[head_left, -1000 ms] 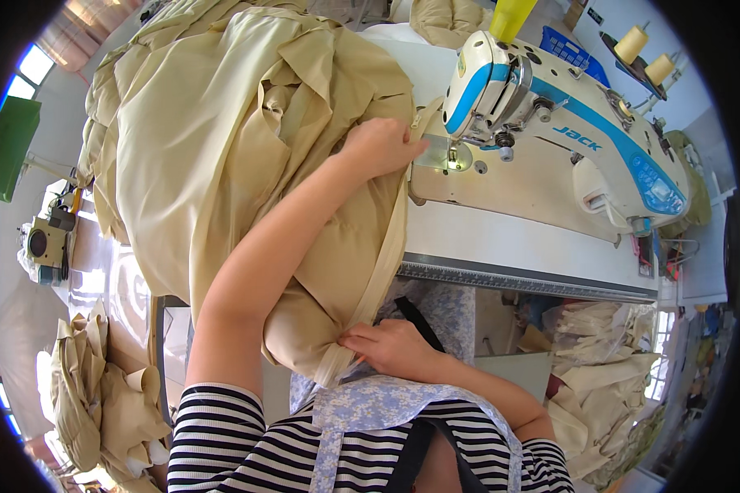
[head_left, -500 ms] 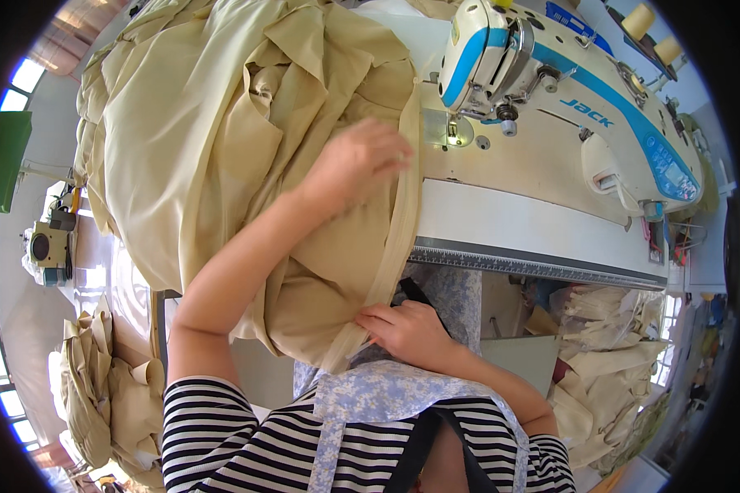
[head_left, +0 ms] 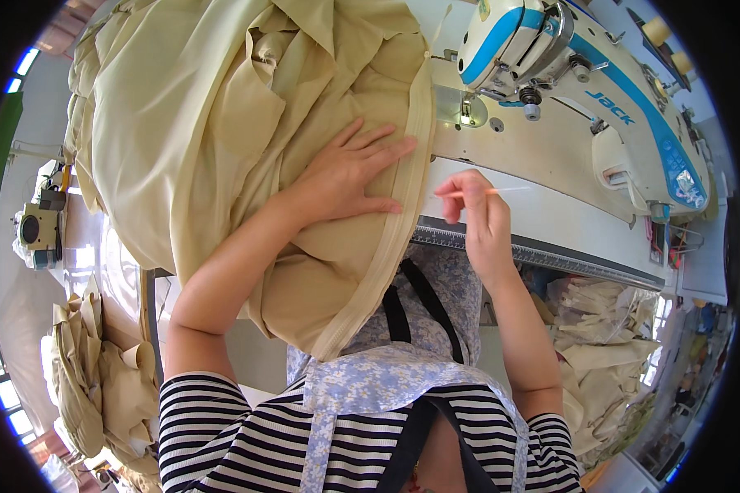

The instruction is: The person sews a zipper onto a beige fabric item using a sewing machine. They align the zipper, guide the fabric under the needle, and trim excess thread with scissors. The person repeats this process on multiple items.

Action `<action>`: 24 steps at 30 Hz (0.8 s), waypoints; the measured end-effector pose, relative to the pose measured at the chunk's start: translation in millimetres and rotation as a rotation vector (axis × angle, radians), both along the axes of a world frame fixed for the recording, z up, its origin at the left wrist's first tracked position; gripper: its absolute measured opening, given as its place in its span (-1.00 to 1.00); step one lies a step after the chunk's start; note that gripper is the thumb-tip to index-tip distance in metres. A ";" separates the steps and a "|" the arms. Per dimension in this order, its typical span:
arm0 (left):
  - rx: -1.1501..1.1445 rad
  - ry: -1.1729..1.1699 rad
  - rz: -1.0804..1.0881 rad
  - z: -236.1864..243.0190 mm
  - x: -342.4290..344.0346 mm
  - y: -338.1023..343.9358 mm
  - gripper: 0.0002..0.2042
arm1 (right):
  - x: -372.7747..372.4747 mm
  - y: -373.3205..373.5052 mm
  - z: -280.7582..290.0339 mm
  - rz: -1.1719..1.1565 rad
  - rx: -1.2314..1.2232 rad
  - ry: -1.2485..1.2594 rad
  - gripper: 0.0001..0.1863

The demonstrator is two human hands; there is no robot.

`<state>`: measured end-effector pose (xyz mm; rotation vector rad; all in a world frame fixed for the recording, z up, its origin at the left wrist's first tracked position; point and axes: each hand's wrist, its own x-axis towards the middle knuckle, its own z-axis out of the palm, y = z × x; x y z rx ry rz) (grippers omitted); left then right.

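Observation:
A bulky beige garment covers the left of the sewing table, with a pale zipper tape along its right edge. My left hand lies open on the cloth, fingers spread, thumb and fingertips at the tape. My right hand is raised just right of the tape over the table's front, closed on a thin orange stick-like tool, pale toward its right end. The white-and-blue sewing machine stands beyond, its lit needle plate just right of the garment.
The white tabletop has a ruler strip on its front edge. Beige cloth piles lie at left and lower right. A small machine and a green object are at far left, thread cones upper right.
My left hand has come down a little and spread flat on the cloth. My right hand has left the zipper tape's lower end and risen beside it with the orange tool.

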<state>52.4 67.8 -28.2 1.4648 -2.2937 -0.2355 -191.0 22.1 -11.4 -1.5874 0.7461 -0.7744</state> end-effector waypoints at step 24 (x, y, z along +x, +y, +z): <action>0.033 0.052 0.004 -3.1 -0.2 -1.3 -0.16 | 44.2 -8.4 -35.5 0.017 -0.296 0.178 -0.84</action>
